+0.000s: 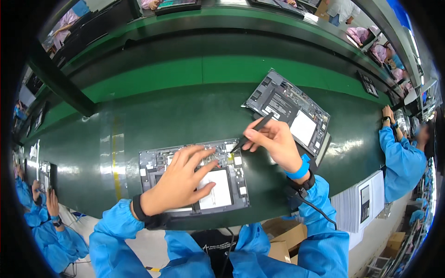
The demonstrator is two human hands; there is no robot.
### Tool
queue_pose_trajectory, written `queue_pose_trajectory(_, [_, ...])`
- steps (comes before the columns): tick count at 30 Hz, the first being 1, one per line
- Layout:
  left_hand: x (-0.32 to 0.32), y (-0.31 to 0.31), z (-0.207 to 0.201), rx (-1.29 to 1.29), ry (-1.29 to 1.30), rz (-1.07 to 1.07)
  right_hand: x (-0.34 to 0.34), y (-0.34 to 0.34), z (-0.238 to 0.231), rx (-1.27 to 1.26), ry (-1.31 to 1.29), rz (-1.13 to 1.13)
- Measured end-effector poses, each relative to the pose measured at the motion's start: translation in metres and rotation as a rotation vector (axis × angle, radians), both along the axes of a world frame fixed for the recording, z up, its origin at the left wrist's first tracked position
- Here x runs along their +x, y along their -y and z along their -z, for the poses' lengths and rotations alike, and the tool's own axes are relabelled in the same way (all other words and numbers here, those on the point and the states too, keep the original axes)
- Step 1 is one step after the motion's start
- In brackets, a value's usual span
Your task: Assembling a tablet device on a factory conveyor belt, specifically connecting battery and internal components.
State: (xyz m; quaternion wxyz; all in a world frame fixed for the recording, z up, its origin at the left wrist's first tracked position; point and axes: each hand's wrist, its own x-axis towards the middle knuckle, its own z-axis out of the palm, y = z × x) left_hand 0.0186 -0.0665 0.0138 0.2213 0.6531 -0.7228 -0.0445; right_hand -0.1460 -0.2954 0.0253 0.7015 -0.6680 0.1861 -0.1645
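Note:
An opened laptop base [239,194] lies in front of me, with circuit boards along its far side and a white panel [215,189] in its middle. My left hand [178,178] rests over it with fingers spread, hiding part of the boards and the panel's left side. In my right hand [276,141] is a slim black tapered tool [263,122], perhaps a spudger or tweezers. Its point reaches down to the far right part of the base, near a small yellow piece. Between my left fingertips and the white panel shows a small red bit.
A second opened laptop base [296,111] lies at an angle behind my right hand. Paper stacks [359,201] stand at the right edge, with cardboard boxes [287,234] below. Co-workers in blue sit left and right. A dark post [62,78] rises at far left; a cord trails from my right wrist.

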Motion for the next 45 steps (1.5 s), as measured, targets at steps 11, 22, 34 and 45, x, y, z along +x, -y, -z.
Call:
queue_pose_trajectory(11, [-0.010, -0.007, 0.015, -0.071, 0.310, -0.014, 0.027, -0.016, 0.028, 0.031, -0.116, -0.044])
queue_pose_trajectory(22, [-0.011, -0.008, 0.022, -0.117, 0.383, -0.054, 0.039, -0.019, 0.021, 0.008, -0.156, -0.061])
queue_pose_trajectory(34, [-0.013, -0.009, 0.020, -0.094, 0.384, -0.062, 0.041, -0.021, 0.021, -0.067, -0.170, -0.087])
queue_pose_trajectory(45, [-0.013, -0.009, 0.019, -0.087, 0.383, -0.057, 0.041, -0.018, 0.019, -0.093, -0.216, -0.161])
